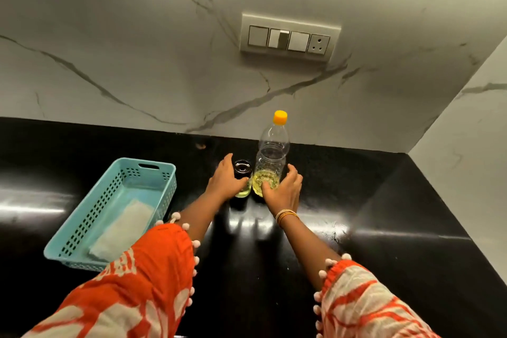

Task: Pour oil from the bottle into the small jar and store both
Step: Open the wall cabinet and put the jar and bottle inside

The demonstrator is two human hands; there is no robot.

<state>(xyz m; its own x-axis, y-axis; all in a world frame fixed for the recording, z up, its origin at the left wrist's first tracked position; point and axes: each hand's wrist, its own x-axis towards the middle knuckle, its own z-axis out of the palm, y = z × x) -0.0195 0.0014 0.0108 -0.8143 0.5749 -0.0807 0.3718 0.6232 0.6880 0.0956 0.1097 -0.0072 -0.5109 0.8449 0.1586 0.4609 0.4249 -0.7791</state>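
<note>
A clear plastic bottle (271, 151) with an orange cap stands upright on the black counter, a little yellow oil at its bottom. My right hand (284, 188) grips its lower part. Just left of it stands a small glass jar (242, 170) with a dark lid and some oil inside. My left hand (226, 178) wraps round the jar's left side. Both hands reach in from below, sleeves orange and white.
A light blue perforated basket (148, 173) holding a folded white cloth (120, 230) lies on the black counter (356, 200) to the left. A marble wall with a switch panel (289, 37) rises behind, and a side wall closes the right.
</note>
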